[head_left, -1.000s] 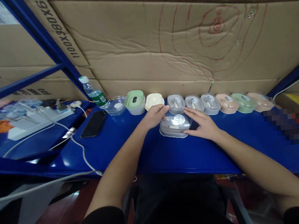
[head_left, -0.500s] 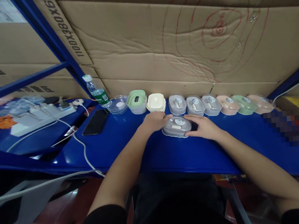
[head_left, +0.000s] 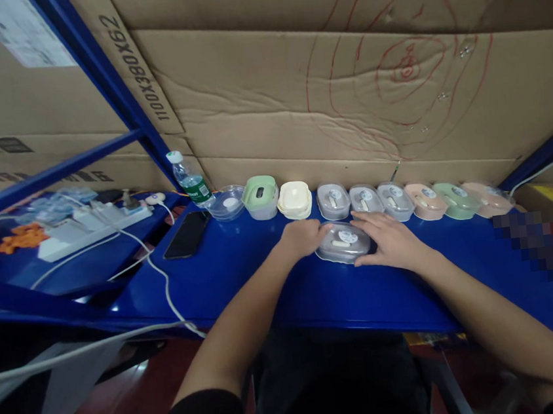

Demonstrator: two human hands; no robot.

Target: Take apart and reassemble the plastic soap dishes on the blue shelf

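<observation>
A grey container with a clear lid (head_left: 344,250) sits on the blue table in front of me, with a round label and a pale tab on top. My left hand (head_left: 303,238) grips its left end, fingers curled and thumb at the lid's edge. Round the right end, my right hand (head_left: 391,240) has its fingers at the far edge and thumb at the near side. Just behind stand similar grey containers (head_left: 333,202). Behind my left hand is a stack of cream lids or trays (head_left: 295,200), beside a container with a green lid (head_left: 260,197).
The row continues right with pink (head_left: 425,201) and green (head_left: 458,200) containers against a cardboard wall (head_left: 243,79). At left are clear round lids (head_left: 228,203), a water bottle (head_left: 191,180), a phone (head_left: 187,235), a power strip (head_left: 94,229) and a white cable (head_left: 167,291).
The grey container and both hands have shifted slightly right relative to the row behind. My right fingers sit a little further over the lid's far edge. The camera view has tilted slightly.
</observation>
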